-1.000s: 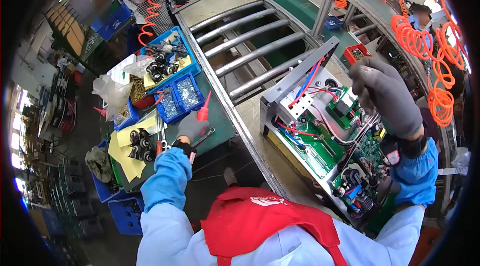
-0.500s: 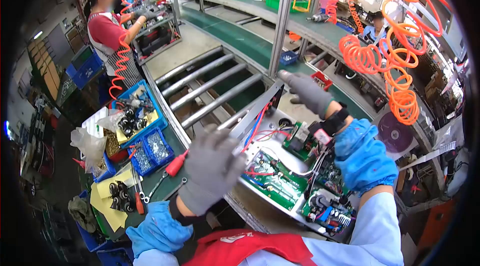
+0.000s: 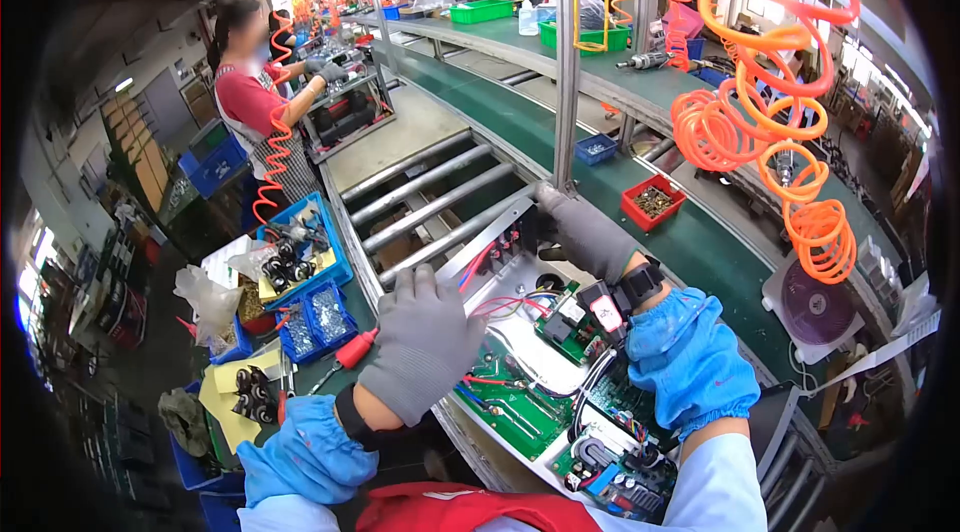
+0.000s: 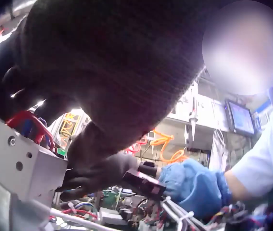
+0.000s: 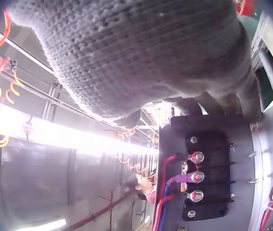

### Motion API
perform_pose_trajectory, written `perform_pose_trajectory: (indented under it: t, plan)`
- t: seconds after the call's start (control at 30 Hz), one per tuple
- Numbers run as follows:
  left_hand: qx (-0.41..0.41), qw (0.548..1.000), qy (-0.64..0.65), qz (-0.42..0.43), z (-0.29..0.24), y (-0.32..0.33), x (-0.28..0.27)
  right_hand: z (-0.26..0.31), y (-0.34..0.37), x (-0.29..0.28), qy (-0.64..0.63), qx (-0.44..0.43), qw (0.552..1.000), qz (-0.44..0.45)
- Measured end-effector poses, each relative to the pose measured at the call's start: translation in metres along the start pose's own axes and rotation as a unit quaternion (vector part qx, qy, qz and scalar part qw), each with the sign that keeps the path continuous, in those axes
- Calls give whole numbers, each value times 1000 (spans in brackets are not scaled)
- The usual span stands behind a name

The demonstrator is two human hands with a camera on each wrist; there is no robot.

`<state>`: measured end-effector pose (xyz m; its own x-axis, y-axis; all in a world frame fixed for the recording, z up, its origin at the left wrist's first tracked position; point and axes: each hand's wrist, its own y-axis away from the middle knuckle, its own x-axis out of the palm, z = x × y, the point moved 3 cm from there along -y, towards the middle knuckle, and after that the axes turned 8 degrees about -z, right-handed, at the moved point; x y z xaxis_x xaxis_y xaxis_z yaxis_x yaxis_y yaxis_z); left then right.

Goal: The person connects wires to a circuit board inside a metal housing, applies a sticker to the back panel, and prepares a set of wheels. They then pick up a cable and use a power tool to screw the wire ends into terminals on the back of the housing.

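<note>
An open metal chassis (image 3: 520,462) holds green circuit boards (image 3: 515,407), wires and electronic parts. At its far end stands an upright metal panel (image 3: 488,240). My gloved left hand (image 3: 425,337) grips the panel's near left end, its fingers passing behind a pale corner block (image 4: 23,166) in the left wrist view. The gloved right hand (image 3: 595,237) holds the panel's opposite end, with fingers over its edge. A black terminal block (image 5: 208,175) with screws and red, purple and blue wires shows on the panel in the right wrist view.
Left of me, a bench carries blue bins of small hardware (image 3: 328,317), a red-handled tool (image 3: 355,349) and black casters (image 3: 254,394). Metal rollers (image 3: 440,222) lie beyond the chassis. Orange coiled hoses (image 3: 710,127) hang at right. Another person (image 3: 250,92) works ahead.
My left hand has left the bench and come to the panel's near end. The right hand has moved from above the boards to the panel's far end. The head view has tilted up.
</note>
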<state>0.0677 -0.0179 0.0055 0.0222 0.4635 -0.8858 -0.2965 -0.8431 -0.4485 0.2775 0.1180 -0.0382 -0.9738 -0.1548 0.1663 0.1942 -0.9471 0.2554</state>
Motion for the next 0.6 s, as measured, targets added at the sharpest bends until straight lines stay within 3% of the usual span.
perform_pose_trajectory:
  t: [0.1, 0.2, 0.3, 0.43, 0.5, 0.6]
  plan:
    - [19, 995, -87, 54, -11, -5, -9, -2, 0, -5, 27, -19, 999, -10]
    - [23, 994, -43, 98, -8, -19, -6, -5, 1, -2, 0, -29, 1000, -6]
    - [-8, 997, 53, 61, -3, -26, 13, -5, 2, 2, 17, -52, 998, 14]
    - [-116, 981, 110, 111, -29, -46, 17, -3, 3, 5, 74, -83, 991, 79]
    - [-119, 985, 121, 18, -35, -42, 23, 2, 9, 8, 83, -96, 985, 114]
    - [-100, 985, 122, -70, -39, -39, 32, 10, 22, 15, 181, -122, 973, 70]
